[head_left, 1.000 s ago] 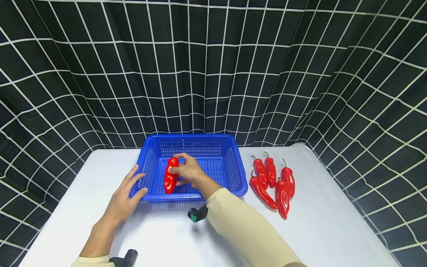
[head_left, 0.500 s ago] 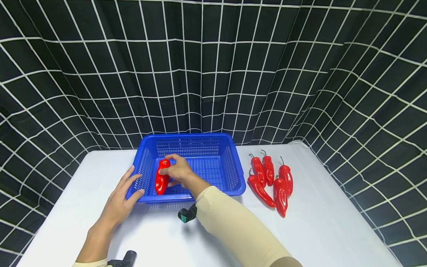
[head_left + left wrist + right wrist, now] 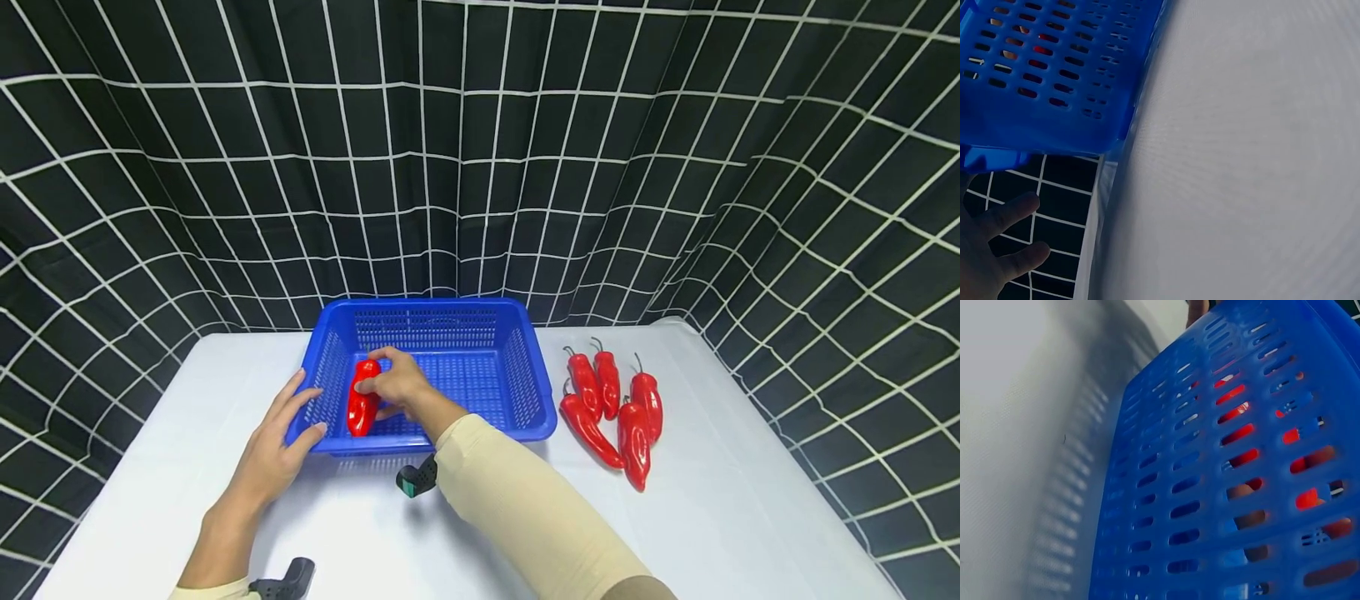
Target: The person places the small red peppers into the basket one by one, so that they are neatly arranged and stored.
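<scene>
My biggest worry is the basket [image 3: 525,367] skidding on the worktop [image 3: 712,517]: my left hand [image 3: 281,446] only rests flat and relaxed against its near-left corner. Next, the pepper [image 3: 363,400], gripped by my right hand [image 3: 397,383] low inside the basket, could roll. Both wrist views show mostly mesh, hiding my fingertips.

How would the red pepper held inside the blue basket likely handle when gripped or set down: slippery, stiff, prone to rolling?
The red pepper looks glossy, so it may be somewhat slippery under the right hand. It keeps its shape in the grip, suggesting stiffness. Its rounded, tapered body could roll slightly, though the blue basket walls would probably contain it.
</scene>
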`<act>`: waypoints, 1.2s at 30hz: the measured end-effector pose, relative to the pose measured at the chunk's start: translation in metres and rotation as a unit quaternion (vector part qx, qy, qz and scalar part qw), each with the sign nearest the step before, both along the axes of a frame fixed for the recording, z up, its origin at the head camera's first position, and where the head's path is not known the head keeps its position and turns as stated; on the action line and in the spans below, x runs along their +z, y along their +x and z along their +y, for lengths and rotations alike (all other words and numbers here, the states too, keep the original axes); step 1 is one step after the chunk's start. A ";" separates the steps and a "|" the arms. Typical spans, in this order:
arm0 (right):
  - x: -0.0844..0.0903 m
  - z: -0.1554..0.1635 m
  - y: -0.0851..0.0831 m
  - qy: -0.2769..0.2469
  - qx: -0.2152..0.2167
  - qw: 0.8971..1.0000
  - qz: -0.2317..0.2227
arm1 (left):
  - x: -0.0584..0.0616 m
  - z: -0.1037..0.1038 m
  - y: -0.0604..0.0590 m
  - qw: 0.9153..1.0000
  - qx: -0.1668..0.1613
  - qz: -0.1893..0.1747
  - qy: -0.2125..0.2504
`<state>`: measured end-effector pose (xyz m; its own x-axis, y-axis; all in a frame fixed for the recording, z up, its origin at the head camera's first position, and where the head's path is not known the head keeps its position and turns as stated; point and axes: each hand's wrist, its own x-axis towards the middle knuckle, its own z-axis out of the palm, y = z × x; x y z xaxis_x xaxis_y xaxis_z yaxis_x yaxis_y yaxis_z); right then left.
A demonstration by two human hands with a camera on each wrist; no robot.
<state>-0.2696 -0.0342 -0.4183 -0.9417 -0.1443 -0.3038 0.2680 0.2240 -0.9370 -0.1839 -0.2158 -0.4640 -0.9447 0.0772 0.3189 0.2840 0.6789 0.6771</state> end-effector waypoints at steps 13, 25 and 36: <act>0.003 0.002 -0.001 -0.011 0.014 1.000 -0.007 | 0.000 0.002 -0.003 1.000 -0.004 -0.003 -0.001; 0.003 0.005 0.001 -0.043 0.041 0.998 -0.028 | 0.003 0.004 0.001 1.000 -0.004 -0.004 0.005; 0.019 0.027 0.012 -0.148 0.066 0.987 -0.020 | 0.003 0.001 0.002 1.000 -0.002 0.001 0.008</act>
<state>-0.2574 -0.0076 -0.3997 -0.8968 -0.3533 -0.2662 0.2927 -0.0228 -0.9559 -0.1823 -0.2146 -0.4612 -0.9435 0.0757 0.3225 0.2884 0.6666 0.6874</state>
